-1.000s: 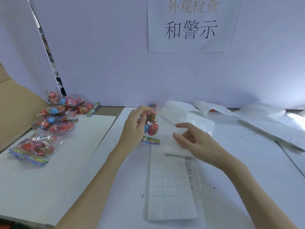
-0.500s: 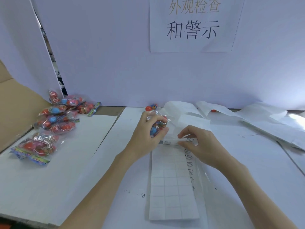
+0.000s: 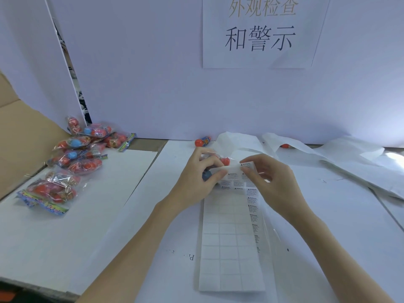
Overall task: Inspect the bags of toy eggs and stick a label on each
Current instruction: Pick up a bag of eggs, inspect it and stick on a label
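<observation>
- Labelling is the step I judge to be in hand: my right hand [image 3: 271,182] pinches a small warning label [image 3: 248,165] between thumb and forefinger, lifted at the far end of the label sheet [image 3: 229,248].
- My left hand [image 3: 196,178] curls round a bag of toy eggs [image 3: 223,161] and its thumb seems to press the sheet's curled far end, near the middle of the surface [image 3: 109,215].
- Whether the label is fully free of its backing I cannot tell; its near edge is hidden behind my right fingers [image 3: 246,171].
- Next move, as I judge it: bring the label flat onto the clear film of the held bag without creasing it, sticky side down.
- Most of the held bag is hidden by my left hand; only a red egg and a blue one peek out.
- Other bags in a pile [image 3: 72,162] lie toward the left edge; their labels, if any, I cannot make out.
- Spent backing sheets [image 3: 349,158] trail along the far right edge, and two red things by the back wall are half hidden.
</observation>
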Demonstrator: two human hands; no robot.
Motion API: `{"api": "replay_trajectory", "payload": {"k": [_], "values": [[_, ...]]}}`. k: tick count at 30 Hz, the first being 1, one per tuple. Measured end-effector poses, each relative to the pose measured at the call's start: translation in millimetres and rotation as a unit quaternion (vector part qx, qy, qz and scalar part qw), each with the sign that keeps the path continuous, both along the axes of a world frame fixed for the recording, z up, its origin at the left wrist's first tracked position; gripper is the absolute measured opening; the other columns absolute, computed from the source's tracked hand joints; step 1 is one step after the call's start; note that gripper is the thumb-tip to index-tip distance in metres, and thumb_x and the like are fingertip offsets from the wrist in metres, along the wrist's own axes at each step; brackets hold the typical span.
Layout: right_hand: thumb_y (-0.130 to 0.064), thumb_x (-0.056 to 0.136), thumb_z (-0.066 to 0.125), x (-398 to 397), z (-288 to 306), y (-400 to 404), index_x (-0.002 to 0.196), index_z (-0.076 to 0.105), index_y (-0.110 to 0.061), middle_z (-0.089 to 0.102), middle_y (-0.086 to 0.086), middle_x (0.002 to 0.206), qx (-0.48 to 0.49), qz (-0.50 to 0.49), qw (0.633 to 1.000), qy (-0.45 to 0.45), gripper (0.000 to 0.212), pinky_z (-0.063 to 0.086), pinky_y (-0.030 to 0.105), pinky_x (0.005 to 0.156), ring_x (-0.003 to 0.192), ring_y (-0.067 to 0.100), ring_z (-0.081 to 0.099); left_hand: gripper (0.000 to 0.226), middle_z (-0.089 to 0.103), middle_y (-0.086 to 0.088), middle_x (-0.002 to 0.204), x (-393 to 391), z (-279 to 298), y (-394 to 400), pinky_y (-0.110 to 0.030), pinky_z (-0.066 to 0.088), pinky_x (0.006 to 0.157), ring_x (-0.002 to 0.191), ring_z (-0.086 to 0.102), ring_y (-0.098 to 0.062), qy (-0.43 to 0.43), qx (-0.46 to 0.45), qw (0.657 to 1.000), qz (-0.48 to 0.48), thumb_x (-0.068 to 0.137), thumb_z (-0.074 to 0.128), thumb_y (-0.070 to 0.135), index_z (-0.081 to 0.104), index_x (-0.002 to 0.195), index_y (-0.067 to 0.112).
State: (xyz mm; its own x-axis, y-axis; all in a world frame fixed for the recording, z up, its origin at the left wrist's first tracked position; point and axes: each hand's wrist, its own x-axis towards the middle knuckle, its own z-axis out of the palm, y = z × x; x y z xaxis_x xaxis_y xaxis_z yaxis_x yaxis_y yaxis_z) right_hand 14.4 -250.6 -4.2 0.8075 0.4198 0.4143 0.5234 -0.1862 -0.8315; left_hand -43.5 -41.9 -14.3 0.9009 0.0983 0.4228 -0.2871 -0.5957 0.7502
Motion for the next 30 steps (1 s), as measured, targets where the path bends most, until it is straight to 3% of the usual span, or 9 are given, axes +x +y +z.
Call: {"api": "replay_trajectory", "payload": {"k": [4, 7, 11, 16, 21, 25, 27, 30], "values": [[-0.014, 0.099, 0.069, 0.7, -4.7, 0.8, 0.096, 0.07, -0.027, 0.072, -0.023, 0.09, -0.03, -0.018, 0.999, -0.014, 0.013, 0.05, 0.011, 0.068, 0.085, 0.004, 0.069, 0.003, 0.045, 0.004, 0.125, -1.1, -0.6, -2.0, -0.026, 0.051, 0.101, 0.124, 0.051, -0.005, -0.008, 0.015, 1.0, -0.008, 0.098, 0.072, 0.022, 0.071, 0.099, 0.02], [-0.013, 0.099, 0.069, 0.7, -6.6, 2.2, 0.095, 0.069, -0.027, 0.07, -0.024, 0.089, -0.048, -0.015, 0.999, -0.019, 0.014, 0.05, 0.01, 0.067, 0.081, 0.003, 0.067, 0.004, 0.046, 0.004, 0.124, -0.3, -1.1, -5.4, -0.012, 0.046, 0.096, 0.123, 0.053, -0.013, -0.012, -0.002, 1.0, 0.0, 0.097, 0.072, 0.025, 0.073, 0.098, 0.02], [-0.016, 0.099, 0.068, -1.6, -7.7, 5.0, 0.096, 0.069, -0.031, 0.07, -0.023, 0.09, -0.062, -0.006, 0.997, -0.033, 0.016, 0.05, 0.011, 0.067, 0.08, 0.005, 0.067, 0.006, 0.048, 0.003, 0.123, 1.5, -3.0, -6.7, -0.011, 0.045, 0.092, 0.121, 0.054, -0.016, -0.01, 0.012, 1.0, 0.004, 0.1, 0.068, 0.018, 0.073, 0.098, 0.015], [-0.013, 0.101, 0.066, -4.3, -5.6, 5.4, 0.095, 0.067, -0.034, 0.066, -0.021, 0.087, -0.043, -0.005, 0.998, -0.052, 0.022, 0.048, 0.012, 0.063, 0.073, 0.013, 0.067, 0.014, 0.047, 0.002, 0.122, 1.1, -1.6, -7.5, -0.005, 0.037, 0.093, 0.121, 0.054, -0.019, -0.011, 0.039, 0.999, 0.013, 0.103, 0.063, 0.015, 0.067, 0.091, 0.022], [-0.016, 0.099, 0.068, -4.2, -5.6, 6.6, 0.107, 0.065, -0.037, 0.066, -0.022, 0.091, -0.039, 0.003, 0.998, -0.042, 0.023, 0.051, 0.014, 0.066, 0.075, 0.011, 0.067, 0.015, 0.047, 0.003, 0.121, 2.3, -4.6, -7.2, -0.012, 0.037, 0.095, 0.116, 0.053, -0.019, -0.019, 0.072, 0.997, 0.017, 0.105, 0.061, 0.014, 0.071, 0.095, 0.011], [-0.015, 0.099, 0.068, -5.2, -6.8, 7.4, 0.094, 0.053, -0.041, 0.065, -0.02, 0.092, -0.039, 0.0, 0.998, -0.042, 0.031, 0.048, 0.013, 0.062, 0.072, 0.012, 0.065, 0.016, 0.046, 0.004, 0.12, 4.0, -6.9, -7.1, -0.021, 0.04, 0.095, 0.116, 0.052, -0.02, -0.019, 0.081, 0.996, 0.017, 0.105, 0.06, 0.015, 0.071, 0.095, 0.011], [-0.018, 0.1, 0.068, -5.6, -6.7, 7.6, 0.099, 0.049, -0.041, 0.064, -0.018, 0.091, -0.031, 0.004, 0.999, -0.033, 0.03, 0.048, 0.013, 0.061, 0.07, 0.013, 0.064, 0.015, 0.046, 0.005, 0.12, 3.9, -6.4, -7.5, -0.017, 0.039, 0.095, 0.118, 0.052, -0.019, -0.014, 0.078, 0.997, 0.02, 0.105, 0.059, 0.016, 0.07, 0.094, 0.014], [-0.017, 0.1, 0.068, -5.3, -6.4, 6.7, 0.113, 0.058, -0.039, 0.064, -0.021, 0.089, -0.037, 0.007, 0.999, -0.026, 0.027, 0.048, 0.012, 0.062, 0.069, 0.011, 0.065, 0.017, 0.046, 0.005, 0.121, 3.2, -5.0, -8.0, -0.016, 0.039, 0.094, 0.117, 0.052, -0.019, -0.011, 0.072, 0.997, 0.016, 0.105, 0.059, 0.017, 0.062, 0.091, 0.027]]}}
